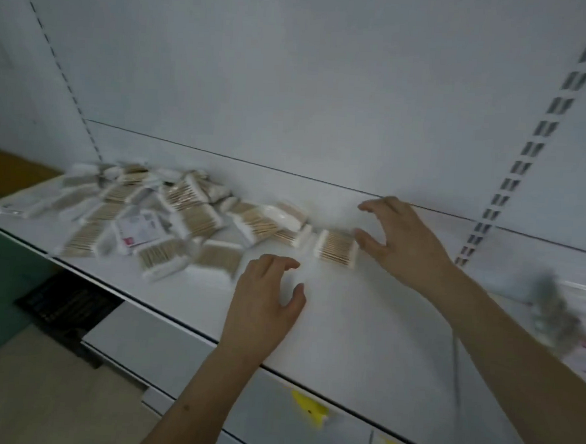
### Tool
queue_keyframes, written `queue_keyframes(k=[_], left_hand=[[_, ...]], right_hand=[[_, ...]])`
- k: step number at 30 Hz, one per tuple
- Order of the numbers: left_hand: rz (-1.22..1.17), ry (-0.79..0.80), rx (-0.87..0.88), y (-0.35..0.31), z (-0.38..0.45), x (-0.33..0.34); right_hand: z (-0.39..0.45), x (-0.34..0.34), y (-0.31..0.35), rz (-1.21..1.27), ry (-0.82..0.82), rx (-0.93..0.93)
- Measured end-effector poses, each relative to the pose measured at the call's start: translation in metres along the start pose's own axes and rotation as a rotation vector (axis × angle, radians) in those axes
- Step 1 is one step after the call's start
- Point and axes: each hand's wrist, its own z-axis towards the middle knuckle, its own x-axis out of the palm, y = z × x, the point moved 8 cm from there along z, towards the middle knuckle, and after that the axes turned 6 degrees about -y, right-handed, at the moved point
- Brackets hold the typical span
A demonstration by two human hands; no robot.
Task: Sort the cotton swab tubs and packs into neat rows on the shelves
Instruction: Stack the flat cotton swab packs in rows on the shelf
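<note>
A loose heap of cotton swab packs (155, 213) with wooden sticks lies on the left half of a white shelf (347, 328). One single swab pack (336, 248) lies apart at the heap's right end. My right hand (400, 238) hovers just right of that pack, fingers spread and slightly bent, thumb close to its edge, holding nothing. My left hand (266, 299) rests over the bare shelf in front of the heap, fingers loosely curled and empty. The picture is blurred.
The white back panel (293, 84) rises behind the shelf, with slotted uprights (529, 150) at the right. Blurred packaged goods (566, 324) sit at the shelf's far right. Lower shelves carry yellow tags (309, 408). A dark crate (63, 304) stands on the floor at the left.
</note>
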Motion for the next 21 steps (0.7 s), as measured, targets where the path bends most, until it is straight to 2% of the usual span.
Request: queue_keyframes(k=[4,6,9,11,14,17,21], left_hand=[[0.383,-0.037,-0.044,0.073,0.017,-0.042],[0.418,0.02,-0.06,0.089,0.022,-0.044],[0.289,0.064,0.01,0.094,0.026,-0.039],[0.197,0.075,0.04,0.092,0.025,-0.038],[0.077,0.042,0.032,0.089,0.021,-0.043],[-0.053,-0.007,0.008,0.086,0.022,-0.05],[-0.155,0.06,-0.038,0.083,0.03,-0.046]], right_hand=[[0.006,0.064,0.004,-0.197,0.118,0.152],[-0.006,0.082,-0.003,-0.216,0.161,0.251],[-0.02,0.093,0.0,-0.107,0.089,0.3],[-0.021,0.093,0.009,-0.096,0.019,0.266],[-0.022,0.086,0.023,-0.083,-0.065,0.207],[-0.024,0.075,0.025,0.006,-0.117,0.284],[-0.024,0.072,0.026,0.078,-0.137,0.312]])
